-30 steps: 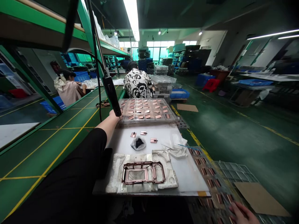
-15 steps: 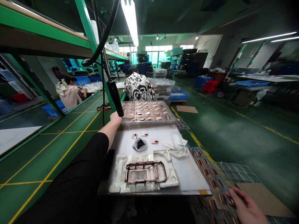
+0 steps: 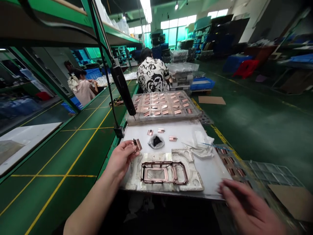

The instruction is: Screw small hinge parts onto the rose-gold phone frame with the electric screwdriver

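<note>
Beyond the left fingers (image 3: 130,149), a clear tray (image 3: 161,120) holds copper-coloured parts (image 3: 165,112).

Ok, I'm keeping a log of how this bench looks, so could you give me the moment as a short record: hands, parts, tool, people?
Left hand: pinches a copper-coloured part
Right hand: blurred, near the front right corner of the white board; grip unclear
Fixture: bears an open copper-coloured frame
Loose parts: three small pieces around a plastic bag with black contents
Tray: compartmented, holding many copper-coloured pieces
Tool: black screwdriver, hanging tip down
People: two co-workers farther off
</note>
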The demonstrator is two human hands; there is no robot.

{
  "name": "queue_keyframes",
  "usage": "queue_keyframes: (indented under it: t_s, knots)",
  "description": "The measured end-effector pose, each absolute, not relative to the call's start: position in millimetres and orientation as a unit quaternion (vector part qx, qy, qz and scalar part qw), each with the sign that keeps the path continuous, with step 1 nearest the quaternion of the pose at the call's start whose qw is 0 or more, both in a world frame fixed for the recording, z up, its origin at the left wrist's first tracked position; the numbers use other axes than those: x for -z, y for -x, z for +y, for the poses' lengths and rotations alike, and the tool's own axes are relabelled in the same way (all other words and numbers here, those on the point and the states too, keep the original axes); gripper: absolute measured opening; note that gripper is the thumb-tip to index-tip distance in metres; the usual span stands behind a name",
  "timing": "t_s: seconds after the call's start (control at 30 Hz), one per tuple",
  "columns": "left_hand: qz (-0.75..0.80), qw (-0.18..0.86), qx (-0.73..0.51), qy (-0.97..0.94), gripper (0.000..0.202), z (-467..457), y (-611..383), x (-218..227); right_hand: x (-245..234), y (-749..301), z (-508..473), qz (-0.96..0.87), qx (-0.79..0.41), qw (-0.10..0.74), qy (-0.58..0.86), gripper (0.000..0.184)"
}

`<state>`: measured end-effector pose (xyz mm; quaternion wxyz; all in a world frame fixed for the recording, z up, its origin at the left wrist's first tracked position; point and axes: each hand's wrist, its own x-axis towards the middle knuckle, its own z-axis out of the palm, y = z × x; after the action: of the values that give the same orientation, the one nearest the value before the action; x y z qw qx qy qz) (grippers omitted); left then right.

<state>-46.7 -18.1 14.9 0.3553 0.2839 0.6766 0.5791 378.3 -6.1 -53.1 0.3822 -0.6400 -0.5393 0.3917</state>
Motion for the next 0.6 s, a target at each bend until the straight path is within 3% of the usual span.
queue_keyframes:
  t_s: [0.13, 0.23, 0.33, 0.6]
  knots:
    - [0.633, 0.449, -0.576, -0.257, 0.038, -77, 9, -19, 32, -301, -21, -0.613, -0.613, 0.290, 0.406, 0.057]
    - [0.574, 0.547, -0.537, -0.288, 0.039, -103, -15, -26, 20, -262, -31, -0.517, -0.790, 0.229, 0.235, 0.051]
    - [0.529, 0.618, -0.496, -0.305, 0.038, -116, -26, -27, 11, -246, -37, -0.401, -0.893, 0.172, 0.110, 0.045]
    - [0.507, 0.680, -0.429, -0.311, 0.037, -109, -34, -16, 26, -258, -46, -0.302, -0.933, 0.122, 0.150, 0.049]
